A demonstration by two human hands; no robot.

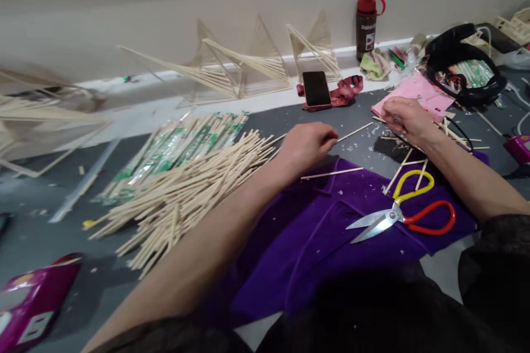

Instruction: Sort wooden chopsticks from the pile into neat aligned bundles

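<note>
My left hand [308, 144] has its fingers curled together above the table, right of a big pile of thin wooden sticks [194, 187]. A single wooden stick [356, 132] reaches out from its fingertips. Over on the right, my right hand [406, 117] is closed near the pink paper [428, 96]; whatever lies in its fingers cannot be made out. Below that hand, several sticks [408, 168] lie crossed. Scissors [393, 214] with one yellow and one red handle rest, blades apart, on a purple cloth [314, 242]. Another loose stick [331, 173] lies at the cloth's upper edge.
Wrapped stick packs [178, 149] lie behind the pile. Stick frameworks [248, 66] lean along the wall. A phone [317, 89], a red-lidded bottle [366, 30] and black headgear [464, 66] stand at the back. A magenta object [37, 298] sits front left.
</note>
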